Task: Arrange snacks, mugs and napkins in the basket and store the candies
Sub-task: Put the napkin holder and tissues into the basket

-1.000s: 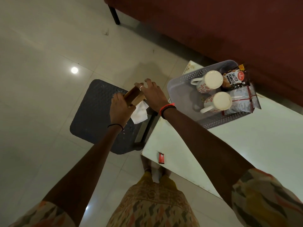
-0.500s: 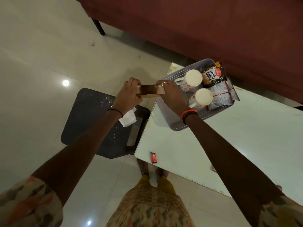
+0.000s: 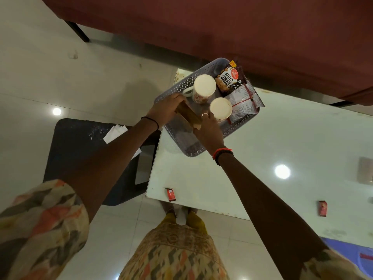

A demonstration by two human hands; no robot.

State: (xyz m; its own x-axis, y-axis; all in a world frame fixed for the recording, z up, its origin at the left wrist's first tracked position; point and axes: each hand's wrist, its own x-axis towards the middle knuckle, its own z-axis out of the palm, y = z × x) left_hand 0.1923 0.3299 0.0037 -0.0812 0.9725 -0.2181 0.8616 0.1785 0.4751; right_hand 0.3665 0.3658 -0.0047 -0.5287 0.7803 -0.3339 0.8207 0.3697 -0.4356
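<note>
A grey perforated basket [image 3: 192,151] stands at the table's far left corner. Inside it are two white mugs [image 3: 204,87] [image 3: 220,109] and snack packets, among them salted peanuts [image 3: 229,78] and a clear packet [image 3: 243,103]. My left hand [image 3: 164,110] and my right hand [image 3: 209,129] both grip a brown wooden holder [image 3: 187,116], held over the basket's empty near-left part. Two red wrapped candies [image 3: 171,194] [image 3: 322,208] lie near the table's front edge. White napkins [image 3: 115,133] lie on the black stool.
The white table [image 3: 262,158] reflects a ceiling light. A black stool [image 3: 80,150] stands to the left of the table. A dark red sofa [image 3: 222,27] runs along the back. A blue object [image 3: 353,257] shows at the lower right.
Both hands carried the wooden holder from above the black stool rightward to over the basket. The napkins stayed on the stool.
</note>
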